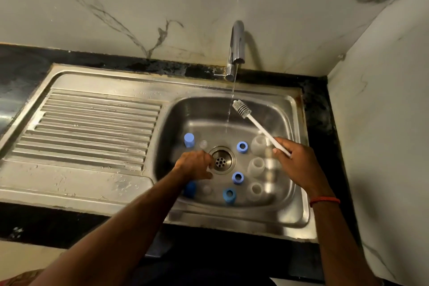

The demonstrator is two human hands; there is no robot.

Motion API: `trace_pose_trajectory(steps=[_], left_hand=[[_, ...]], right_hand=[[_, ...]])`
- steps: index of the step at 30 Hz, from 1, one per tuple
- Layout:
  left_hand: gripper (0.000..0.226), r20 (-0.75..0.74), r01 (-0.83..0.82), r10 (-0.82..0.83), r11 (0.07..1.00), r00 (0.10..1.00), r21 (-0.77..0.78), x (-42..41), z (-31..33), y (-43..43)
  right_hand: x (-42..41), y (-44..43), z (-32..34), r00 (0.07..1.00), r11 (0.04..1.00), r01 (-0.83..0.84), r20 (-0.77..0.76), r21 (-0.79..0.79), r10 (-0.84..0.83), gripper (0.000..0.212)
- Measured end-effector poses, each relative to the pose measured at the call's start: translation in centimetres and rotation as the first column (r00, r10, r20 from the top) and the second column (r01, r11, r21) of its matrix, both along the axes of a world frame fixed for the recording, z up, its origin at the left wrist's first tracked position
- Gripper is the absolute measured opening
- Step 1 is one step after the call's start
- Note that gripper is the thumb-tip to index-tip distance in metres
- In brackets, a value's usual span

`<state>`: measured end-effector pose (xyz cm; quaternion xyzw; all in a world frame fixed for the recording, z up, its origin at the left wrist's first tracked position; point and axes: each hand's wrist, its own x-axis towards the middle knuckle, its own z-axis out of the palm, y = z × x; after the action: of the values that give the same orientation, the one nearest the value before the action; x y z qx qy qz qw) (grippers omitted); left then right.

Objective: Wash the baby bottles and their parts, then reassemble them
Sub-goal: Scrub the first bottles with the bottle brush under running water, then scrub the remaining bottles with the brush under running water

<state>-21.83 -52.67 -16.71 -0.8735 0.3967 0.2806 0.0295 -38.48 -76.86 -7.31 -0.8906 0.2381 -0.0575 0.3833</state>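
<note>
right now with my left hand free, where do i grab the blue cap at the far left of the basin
Grip the blue cap around its round side wall, coming straight down from above. It stands upright on the sink floor with clear steel to its left; a small clear part sits close on its right, so pinch front to back. The left hand is nearest.
</note>
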Motion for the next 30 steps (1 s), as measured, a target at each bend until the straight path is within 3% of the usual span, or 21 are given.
trace_pose_trajectory(steps=[7,13,20,24,30], left_hand=[[0.027,-0.053,-0.059,0.050,0.984,0.997,-0.170,1.4,2.8,-4.6],[0.037,-0.110,-0.062,0.039,0.975,0.993,-0.215,1.4,2.3,-7.1],[0.072,-0.191,-0.037,-0.010,0.970,0.982,-0.241,-0.5,0.1,-10.3],[0.085,-0.181,0.076,-0.121,0.969,0.976,-0.234,-1.5,-1.9,-12.3],[0.074,-0.112,0.166,-0.183,0.975,0.977,-0.144,-1.6,-3.7,-14.5]], right_hand=[[3.3,0.1,1.5,0.999,0.992,-0.026,0.025,-0.120,0.029,0.029],[4.7,0.3,2.5,0.998,0.988,-0.032,0.042,-0.151,0.039,0.031],[4.2,-0.1,2.7,0.995,0.988,-0.051,0.075,-0.149,0.063,0.032],[4.1,-0.4,2.7,0.995,0.988,-0.048,0.080,-0.149,0.060,0.034],[5.0,-0.8,2.6,0.995,0.984,-0.046,0.074,-0.170,0.060,0.036]])
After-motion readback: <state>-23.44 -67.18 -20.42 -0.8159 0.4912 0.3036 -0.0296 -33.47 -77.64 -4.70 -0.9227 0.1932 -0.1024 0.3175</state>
